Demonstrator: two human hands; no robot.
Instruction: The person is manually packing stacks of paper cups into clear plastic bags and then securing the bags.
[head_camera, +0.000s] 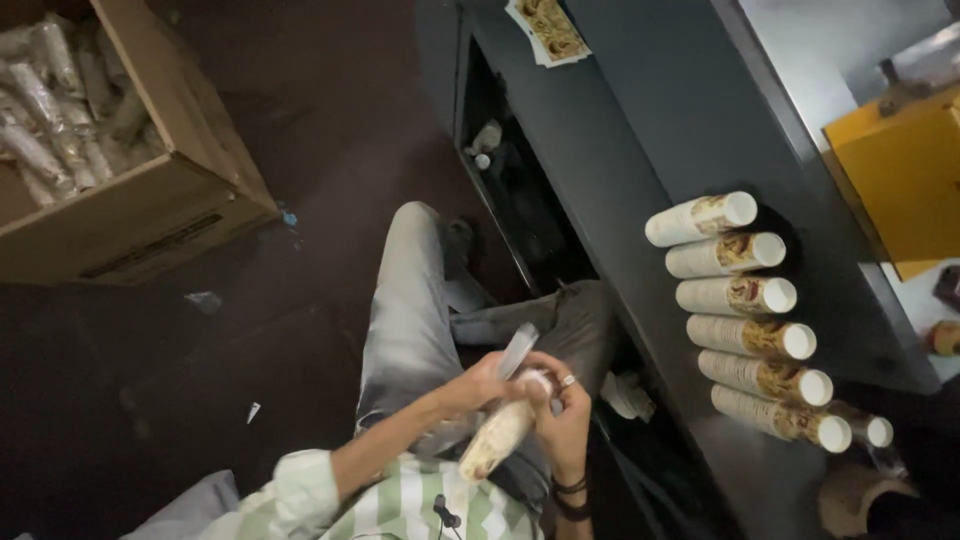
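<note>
Dark counter (640, 190) to the right of the hands carries a row of paper-cup stacks (750, 320). Left hand (478, 385) and right hand (562, 410) both grip one wrapped cup stack (495, 440); I'd peel the plastic sleeve (518, 350) slowly, keeping the stack steady.

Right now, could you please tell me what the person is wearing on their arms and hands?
The left arm has a light green and white striped sleeve pushed up toward the elbow. The right hand wears a silver ring on one finger, and dark bracelets circle its wrist. Both forearms are otherwise bare.
</note>
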